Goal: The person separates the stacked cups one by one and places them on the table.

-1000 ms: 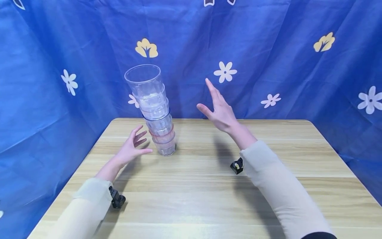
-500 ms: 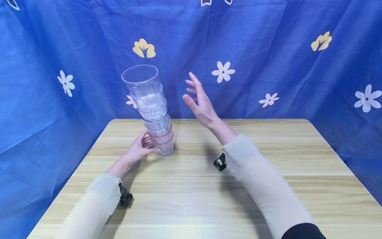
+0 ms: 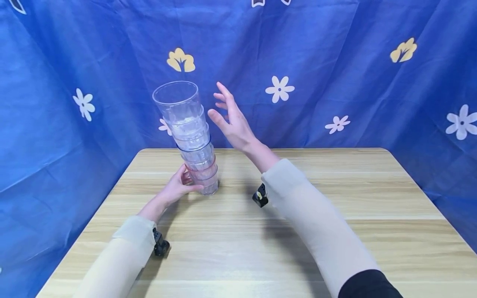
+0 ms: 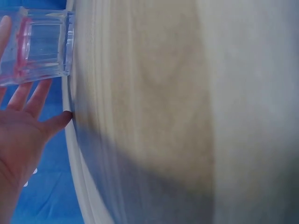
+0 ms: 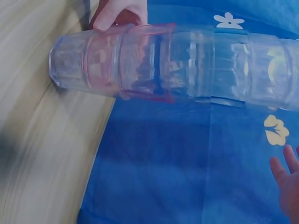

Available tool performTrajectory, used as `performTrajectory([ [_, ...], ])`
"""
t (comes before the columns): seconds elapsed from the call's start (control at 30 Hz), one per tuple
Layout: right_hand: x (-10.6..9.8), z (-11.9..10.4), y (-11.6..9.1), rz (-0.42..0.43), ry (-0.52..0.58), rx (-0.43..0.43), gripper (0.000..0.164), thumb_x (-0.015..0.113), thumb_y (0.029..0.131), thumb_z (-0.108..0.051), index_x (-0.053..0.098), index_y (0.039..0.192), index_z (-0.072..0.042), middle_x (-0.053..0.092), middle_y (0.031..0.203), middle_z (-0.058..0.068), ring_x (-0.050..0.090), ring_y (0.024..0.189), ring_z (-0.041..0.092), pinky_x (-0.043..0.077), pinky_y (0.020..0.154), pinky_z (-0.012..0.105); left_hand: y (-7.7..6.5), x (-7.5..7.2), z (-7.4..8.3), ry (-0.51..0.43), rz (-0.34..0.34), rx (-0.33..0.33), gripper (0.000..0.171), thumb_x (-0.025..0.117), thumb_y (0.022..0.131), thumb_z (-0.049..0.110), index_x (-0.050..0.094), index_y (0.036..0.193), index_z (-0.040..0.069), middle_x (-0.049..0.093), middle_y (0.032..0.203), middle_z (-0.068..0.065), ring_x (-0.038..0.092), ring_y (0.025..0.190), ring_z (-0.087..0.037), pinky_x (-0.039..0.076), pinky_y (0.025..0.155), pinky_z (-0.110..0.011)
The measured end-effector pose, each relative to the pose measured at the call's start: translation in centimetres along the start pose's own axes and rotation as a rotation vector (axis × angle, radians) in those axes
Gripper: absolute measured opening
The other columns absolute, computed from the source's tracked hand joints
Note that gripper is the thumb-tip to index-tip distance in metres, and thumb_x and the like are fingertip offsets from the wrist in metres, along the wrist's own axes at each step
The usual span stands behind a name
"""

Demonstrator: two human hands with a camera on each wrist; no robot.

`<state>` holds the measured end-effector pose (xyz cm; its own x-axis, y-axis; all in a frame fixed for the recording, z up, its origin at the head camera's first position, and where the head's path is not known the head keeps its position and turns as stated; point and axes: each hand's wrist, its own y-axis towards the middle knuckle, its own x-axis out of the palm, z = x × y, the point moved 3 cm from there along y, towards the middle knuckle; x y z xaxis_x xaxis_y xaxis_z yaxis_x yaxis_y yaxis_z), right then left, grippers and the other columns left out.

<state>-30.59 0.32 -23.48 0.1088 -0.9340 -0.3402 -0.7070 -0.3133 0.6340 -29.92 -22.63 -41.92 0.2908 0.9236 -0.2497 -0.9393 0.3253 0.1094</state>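
Observation:
A tall stack of nested clear plastic cups point(image 3: 197, 155) stands on the table, its wide top leaning left in the head view. Red and blue rims mark some cups. My left hand point(image 3: 173, 189) is at the bottom of the stack, thumb in front and fingers reaching behind. The left wrist view shows the lowest cup point(image 4: 44, 42) with fingers point(image 4: 38, 99) running behind it. Raised to the right of the upper stack, my right hand point(image 3: 234, 124) has its fingers spread, apart from the cups. In the right wrist view, the left thumb point(image 5: 106, 17) lies along the lower cups.
The pale wooden table point(image 3: 316, 231) stretches forward to a blue curtain point(image 3: 231, 49) printed with flowers, which hangs behind and at both sides. Small black wrist cameras sit under both sleeves.
My left hand has moved right, from beside the stack to around its base. My right hand has moved left toward the upper cups. The stack stays in place.

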Motion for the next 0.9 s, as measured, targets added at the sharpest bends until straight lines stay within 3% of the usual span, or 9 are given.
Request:
performTrajectory([
  [0.37,2.9,0.0,0.9,-0.017,0.002,0.035,0.067,0.051,0.098,-0.03,0.018,0.155,-0.017,0.038,0.149,0.006,0.036,0.134,0.012,0.035,0.108,0.039,0.5,0.4,-0.1,-0.013,-0.018,-0.008,0.089,0.073,0.081,-0.005,0.02,0.151,0.006,0.043,0.141,-0.029,0.047,0.127,-0.035,0.038,0.106,-0.043],
  [0.6,4.0,-0.4,1.5,-0.021,0.016,0.106,0.074,0.057,0.096,-0.036,0.015,0.155,-0.023,0.033,0.152,-0.001,0.024,0.137,-0.001,0.027,0.112,0.037,0.6,0.2,0.0,-0.021,-0.023,-0.019,0.089,0.072,0.082,-0.006,0.019,0.152,0.008,0.045,0.141,-0.028,0.05,0.124,-0.031,0.045,0.099,-0.031],
  [0.9,5.0,-0.7,2.1,0.001,0.048,0.158,0.082,0.066,0.091,-0.039,0.015,0.154,-0.021,0.04,0.147,-0.012,0.027,0.133,-0.006,0.027,0.111,0.028,0.7,-0.1,-0.2,-0.013,-0.036,-0.015,0.087,0.072,0.082,-0.006,0.02,0.151,0.007,0.045,0.14,-0.028,0.05,0.124,-0.032,0.046,0.098,-0.028],
])
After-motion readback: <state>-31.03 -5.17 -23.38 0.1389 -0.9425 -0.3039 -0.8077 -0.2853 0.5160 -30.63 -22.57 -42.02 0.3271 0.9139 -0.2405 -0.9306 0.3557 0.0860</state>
